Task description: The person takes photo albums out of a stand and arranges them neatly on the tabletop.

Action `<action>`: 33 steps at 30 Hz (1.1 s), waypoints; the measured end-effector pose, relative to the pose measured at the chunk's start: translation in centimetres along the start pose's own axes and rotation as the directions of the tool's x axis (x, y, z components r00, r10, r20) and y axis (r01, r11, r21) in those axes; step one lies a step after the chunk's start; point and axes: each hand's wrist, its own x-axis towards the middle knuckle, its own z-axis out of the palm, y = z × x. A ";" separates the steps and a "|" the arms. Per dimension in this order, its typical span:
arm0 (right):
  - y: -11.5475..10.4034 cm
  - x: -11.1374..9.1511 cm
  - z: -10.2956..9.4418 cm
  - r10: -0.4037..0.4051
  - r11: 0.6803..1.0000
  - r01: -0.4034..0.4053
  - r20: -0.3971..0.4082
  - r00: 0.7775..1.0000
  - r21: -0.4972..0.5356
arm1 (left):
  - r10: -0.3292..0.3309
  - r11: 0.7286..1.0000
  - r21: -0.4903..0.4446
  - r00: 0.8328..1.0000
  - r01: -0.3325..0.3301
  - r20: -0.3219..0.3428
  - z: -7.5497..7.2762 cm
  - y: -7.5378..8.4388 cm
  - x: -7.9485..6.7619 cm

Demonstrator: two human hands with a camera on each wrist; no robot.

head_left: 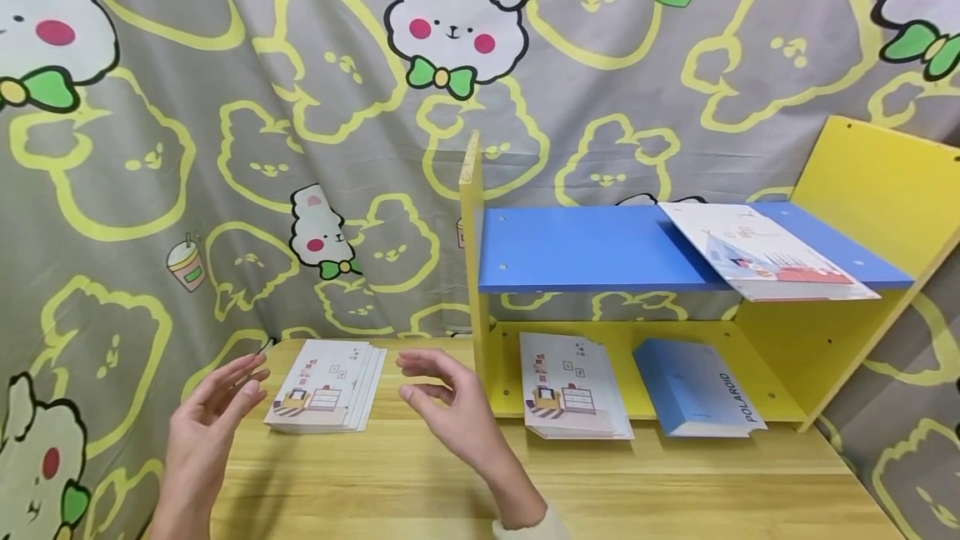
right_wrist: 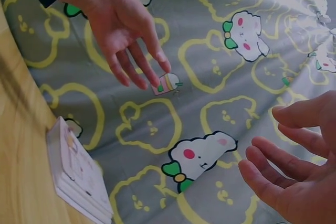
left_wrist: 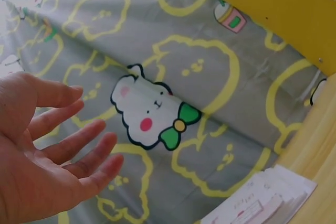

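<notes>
A stack of white booklets (head_left: 322,382), with a printed armchair and drawers on the top cover, lies on the wooden table. To its left my left hand (head_left: 210,419) hovers with relaxed, slightly bent fingers, apart from the stack and holding nothing. My right hand (head_left: 453,411) is on the other side, also relaxed and without anything in its grasp. Only part of the same stack (left_wrist: 268,198) shows in the left wrist view. The right wrist view has the stack (right_wrist: 79,169) edge-on, with both hands away from it.
A yellow-and-blue shelf unit (head_left: 592,244) stands to the right. Its lower level bears another booklet stack (head_left: 570,386) and a blue book marked POLAROID (head_left: 701,390). A white booklet (head_left: 765,252) overhangs the blue shelf's front edge. Patterned curtain (head_left: 337,157) hangs behind.
</notes>
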 end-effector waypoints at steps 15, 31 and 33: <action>-2.1 -0.2 -1.5 -0.063 0.998 0.063 -0.012 0.998 -0.009 | -0.007 0.997 0.082 1.000 0.006 0.007 2.1 2.5 -0.9; -3.7 -0.5 -3.1 -0.120 0.993 0.120 -0.041 0.992 -0.013 | 0.072 0.995 0.062 0.991 -0.079 0.116 3.4 4.0 -1.9; -3.8 -0.6 -3.4 -0.127 0.992 0.127 -0.045 0.991 -0.012 | 0.061 0.995 0.070 0.991 -0.069 0.122 3.5 4.0 -2.0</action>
